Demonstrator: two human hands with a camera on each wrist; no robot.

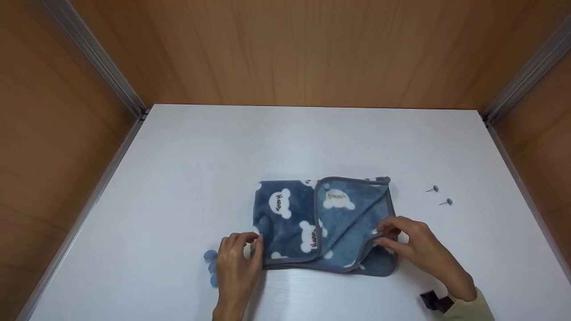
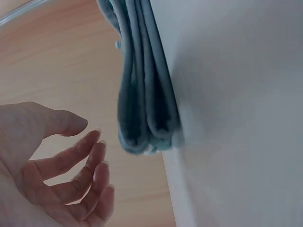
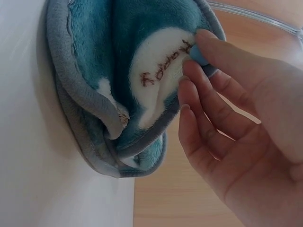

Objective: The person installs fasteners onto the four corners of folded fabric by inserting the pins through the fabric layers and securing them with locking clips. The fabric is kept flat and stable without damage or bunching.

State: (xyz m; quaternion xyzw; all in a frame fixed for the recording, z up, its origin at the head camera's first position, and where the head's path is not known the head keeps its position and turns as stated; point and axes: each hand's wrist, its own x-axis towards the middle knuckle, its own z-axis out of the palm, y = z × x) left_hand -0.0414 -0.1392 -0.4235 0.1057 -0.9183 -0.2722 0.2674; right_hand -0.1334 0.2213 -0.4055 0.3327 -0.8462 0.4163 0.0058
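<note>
A blue fleece blanket (image 1: 292, 223) with white bear heads and grey piping lies folded on the white table. On its upper middle is a round blue button (image 1: 327, 187). My right hand (image 1: 408, 243) pinches the blanket's lifted front edge near the right end. In the right wrist view a blue round cap (image 3: 199, 55) shows between thumb and fingers at that edge. My left hand (image 1: 238, 256) is at the front left corner, fingers loosely bent. The left wrist view shows that hand (image 2: 61, 165) holding nothing, apart from the stacked folds (image 2: 142, 94).
Several blue round caps (image 1: 210, 255) lie left of my left hand, partly hidden by it. Two pins with round flat heads, a back one (image 1: 435, 189) and a front one (image 1: 448, 202), lie to the right of the blanket. Wooden panels (image 1: 303, 53) enclose the table (image 1: 178, 178).
</note>
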